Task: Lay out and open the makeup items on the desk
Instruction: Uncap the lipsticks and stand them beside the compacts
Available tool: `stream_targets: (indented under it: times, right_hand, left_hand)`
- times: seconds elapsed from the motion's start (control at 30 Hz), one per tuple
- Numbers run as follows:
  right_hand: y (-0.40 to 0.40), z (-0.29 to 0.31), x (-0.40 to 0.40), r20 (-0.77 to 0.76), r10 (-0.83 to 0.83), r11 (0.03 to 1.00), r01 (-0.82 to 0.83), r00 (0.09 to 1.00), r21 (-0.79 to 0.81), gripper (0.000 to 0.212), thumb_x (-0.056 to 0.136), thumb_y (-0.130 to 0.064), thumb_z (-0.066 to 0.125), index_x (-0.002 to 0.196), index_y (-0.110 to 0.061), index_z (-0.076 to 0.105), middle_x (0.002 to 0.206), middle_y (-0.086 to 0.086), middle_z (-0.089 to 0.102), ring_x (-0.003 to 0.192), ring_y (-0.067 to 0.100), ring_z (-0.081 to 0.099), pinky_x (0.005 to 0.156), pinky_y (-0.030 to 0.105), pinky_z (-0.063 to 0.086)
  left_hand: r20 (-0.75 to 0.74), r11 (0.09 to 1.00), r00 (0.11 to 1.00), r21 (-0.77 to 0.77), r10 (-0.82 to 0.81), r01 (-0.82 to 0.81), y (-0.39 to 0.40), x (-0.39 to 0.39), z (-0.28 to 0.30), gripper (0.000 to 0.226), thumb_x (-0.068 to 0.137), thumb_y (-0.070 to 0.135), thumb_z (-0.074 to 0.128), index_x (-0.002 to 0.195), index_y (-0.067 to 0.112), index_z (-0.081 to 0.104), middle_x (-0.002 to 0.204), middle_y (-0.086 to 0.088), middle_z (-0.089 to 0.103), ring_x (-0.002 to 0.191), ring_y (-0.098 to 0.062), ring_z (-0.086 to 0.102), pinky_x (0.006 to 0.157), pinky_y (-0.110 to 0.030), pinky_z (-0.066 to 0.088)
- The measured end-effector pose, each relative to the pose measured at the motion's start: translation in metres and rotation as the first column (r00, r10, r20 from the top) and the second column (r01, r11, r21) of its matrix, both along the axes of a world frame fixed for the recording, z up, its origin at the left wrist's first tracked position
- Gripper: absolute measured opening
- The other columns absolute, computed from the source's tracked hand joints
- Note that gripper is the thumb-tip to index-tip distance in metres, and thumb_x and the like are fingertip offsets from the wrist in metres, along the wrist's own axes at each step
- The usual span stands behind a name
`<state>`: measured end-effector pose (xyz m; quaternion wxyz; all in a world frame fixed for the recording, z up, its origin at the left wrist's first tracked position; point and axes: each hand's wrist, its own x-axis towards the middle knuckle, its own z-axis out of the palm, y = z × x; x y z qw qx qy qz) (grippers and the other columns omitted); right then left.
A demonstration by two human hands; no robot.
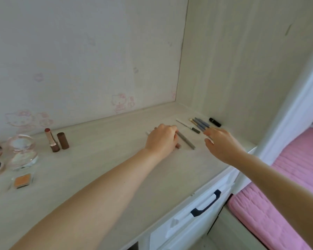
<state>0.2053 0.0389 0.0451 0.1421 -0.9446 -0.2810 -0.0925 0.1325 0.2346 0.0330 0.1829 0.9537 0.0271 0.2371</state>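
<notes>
Your left hand [162,139] rests curled on the desk [101,168], grasping the grey pencil [186,140] mid-desk. Your right hand [220,143] hovers released near the blue pencils [201,124] at the back-right corner. An uncapped lipstick [51,140] stands back-left.

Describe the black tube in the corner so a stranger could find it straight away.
Start at the desk and follow it to its far right corner, where the side wall meets it. Past the row of pencils lies the black tube, right against that wall. It is short, thick and glossy black, while its neighbours are long, thin and grey, blue or white.
</notes>
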Motion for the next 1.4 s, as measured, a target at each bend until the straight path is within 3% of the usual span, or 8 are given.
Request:
stream_targets:
  times: [0.1,0.33,0.53,0.67,0.93,1.03,1.17,1.4]
  right_hand:
    - [-0.010,0.000,0.027,-0.014,-0.067,0.998,0.066,0.998,-0.017,0.024,0.093,-0.019,0.045,0.110,-0.010,0.060,0.105,0.013,0.062,0.086,0.030,0.058,0.071,0.033,0.048]
    - [-0.020,-0.004,0.089,-0.076,-0.214,0.977,0.213,0.974,-0.017,0.030,0.096,-0.018,0.045,0.123,-0.008,0.054,0.114,0.014,0.058,0.095,0.033,0.057,0.079,0.038,0.050]
    - [-0.017,-0.017,0.128,-0.034,-0.250,0.968,0.250,0.968,-0.005,0.017,0.094,-0.019,0.048,0.104,-0.009,0.058,0.098,0.016,0.063,0.085,0.035,0.057,0.072,0.039,0.050]
    - [-0.011,-0.023,0.138,0.053,-0.284,0.959,0.285,0.957,-0.013,0.017,0.096,-0.024,0.050,0.100,-0.010,0.057,0.094,0.014,0.064,0.085,0.034,0.060,0.062,0.032,0.040]
    - [-0.001,-0.026,0.137,0.131,-0.363,0.925,0.374,0.922,-0.065,0.012,0.094,-0.017,0.051,0.098,-0.011,0.060,0.093,0.012,0.062,0.083,0.033,0.060,0.062,0.032,0.040]
    - [-0.002,-0.026,0.136,0.097,-0.387,0.921,0.389,0.917,-0.001,0.012,0.093,-0.013,0.051,0.097,-0.010,0.062,0.082,0.009,0.058,0.071,0.030,0.051,0.060,0.032,0.039]
    - [-0.004,-0.021,0.130,0.003,-0.354,0.921,0.348,0.935,0.177,0.014,0.093,-0.015,0.054,0.100,-0.013,0.066,0.079,0.006,0.060,0.070,0.026,0.053,0.060,0.030,0.039]
    - [0.007,0.008,0.094,-0.104,-0.237,0.819,0.257,0.966,0.513,0.013,0.090,-0.017,0.063,0.102,-0.017,0.067,0.087,-0.002,0.066,0.077,0.015,0.060,0.067,0.024,0.042]
  left_hand:
    - [-0.020,0.999,0.999,-0.025,-0.041,0.040,-0.011,0.035,0.000,0.023,0.095,0.023,0.047,0.107,0.016,0.065,0.103,-0.008,0.065,0.100,-0.027,0.058,0.079,-0.040,0.050]
    - [-0.120,0.983,0.980,-0.108,-0.159,0.146,-0.035,0.124,-0.002,0.026,0.097,0.026,0.043,0.111,0.016,0.064,0.106,-0.008,0.061,0.099,-0.025,0.056,0.082,-0.041,0.051]
    - [-0.243,0.966,0.942,-0.175,-0.231,0.191,-0.054,0.194,-0.010,0.033,0.099,0.027,0.040,0.123,0.011,0.057,0.123,-0.017,0.056,0.105,-0.032,0.057,0.090,-0.042,0.050]
    - [-0.321,0.970,0.915,-0.092,-0.243,0.225,-0.063,0.222,-0.014,0.036,0.101,0.021,0.039,0.133,0.009,0.049,0.128,-0.020,0.053,0.118,-0.033,0.048,0.098,-0.043,0.044]
    - [-0.381,0.977,0.904,0.013,-0.193,0.213,-0.063,0.240,-0.021,0.032,0.098,0.021,0.038,0.123,0.014,0.057,0.117,-0.018,0.057,0.105,-0.033,0.053,0.086,-0.039,0.047]
    - [-0.349,0.976,0.912,-0.078,-0.218,0.203,-0.063,0.234,-0.018,0.030,0.097,0.022,0.042,0.118,0.011,0.061,0.111,-0.017,0.061,0.099,-0.033,0.057,0.085,-0.040,0.049]
    - [-0.202,0.918,0.938,-0.340,-0.284,0.205,-0.063,0.214,-0.006,0.024,0.097,0.019,0.051,0.114,0.007,0.062,0.111,-0.014,0.063,0.100,-0.028,0.059,0.088,-0.037,0.049]
    - [-0.012,0.606,0.985,-0.790,-0.172,0.097,-0.054,0.169,0.024,0.018,0.090,0.020,0.064,0.105,0.011,0.060,0.101,-0.008,0.068,0.091,-0.020,0.063,0.073,-0.025,0.047]
